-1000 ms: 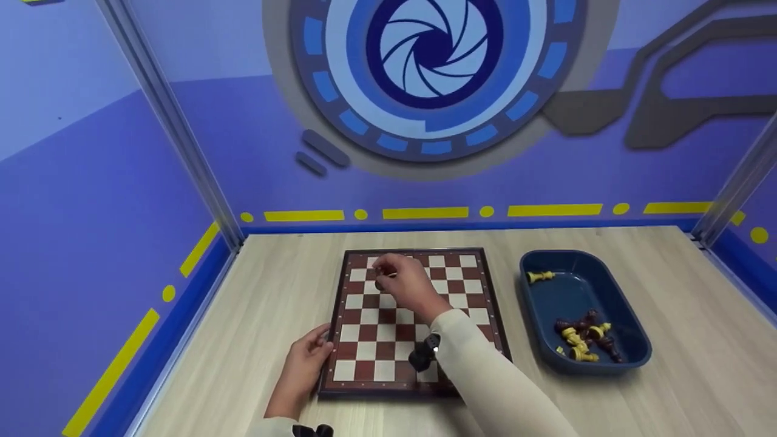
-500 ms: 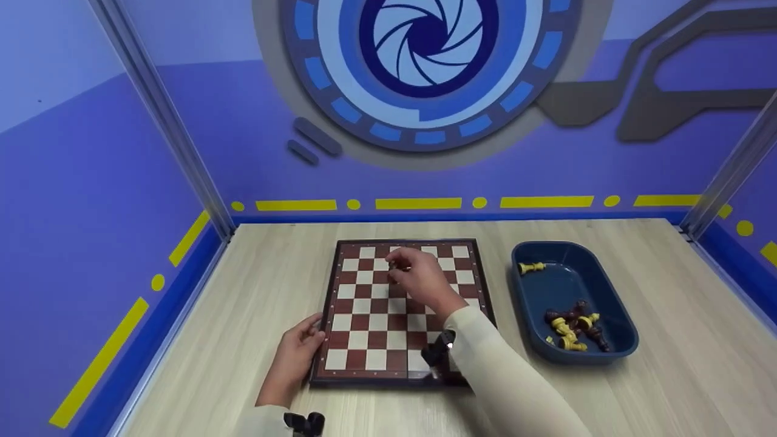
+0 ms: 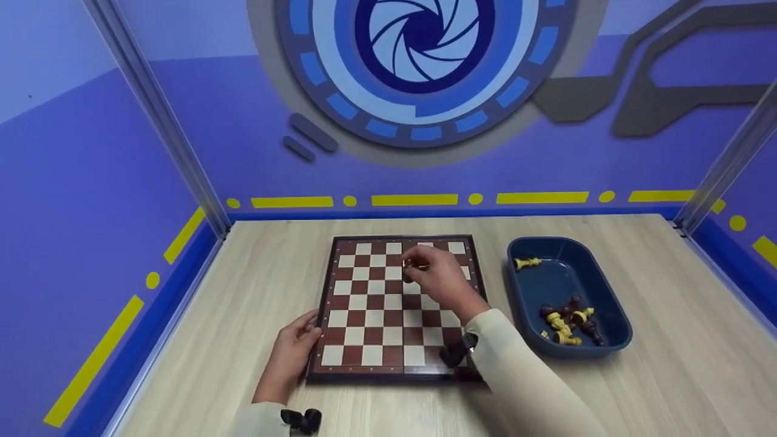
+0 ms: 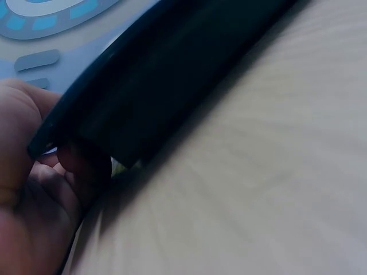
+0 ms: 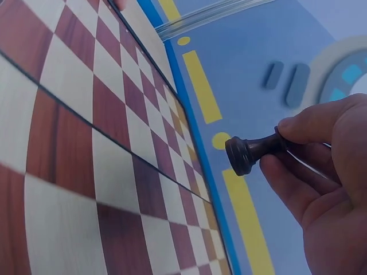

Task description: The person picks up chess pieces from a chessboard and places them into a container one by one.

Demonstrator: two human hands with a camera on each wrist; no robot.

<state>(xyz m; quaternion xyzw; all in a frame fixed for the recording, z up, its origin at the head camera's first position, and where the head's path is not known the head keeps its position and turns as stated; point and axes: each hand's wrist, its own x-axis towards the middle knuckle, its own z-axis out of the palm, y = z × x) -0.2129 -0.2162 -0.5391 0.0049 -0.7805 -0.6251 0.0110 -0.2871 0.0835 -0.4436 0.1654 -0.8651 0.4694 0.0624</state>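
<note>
A brown-and-white chessboard (image 3: 366, 317) with a dark frame lies on the wooden table. Over its far half, my right hand (image 3: 446, 280) pinches a dark brown chess piece (image 5: 243, 154) between thumb and fingers. In the right wrist view its wide base points away from the hand and its top is partly hidden by the fingertips, so its kind is unclear. The piece is held above the squares. My left hand (image 3: 286, 355) grips the board's left edge; the left wrist view shows its fingers at the dark underside (image 4: 132, 114) of that edge.
Right of the board stands a dark blue tray (image 3: 555, 285). One yellow chess piece (image 3: 527, 263) lies at its far left, and several yellow and dark pieces (image 3: 564, 328) are heaped near its front. Blue-purple panels (image 3: 291, 176) wall the table at the back and sides.
My right hand has moved right across the far part of the board, still pinching the dark chess piece. My left hand stays at the board's left edge. The head view has shifted slightly.
</note>
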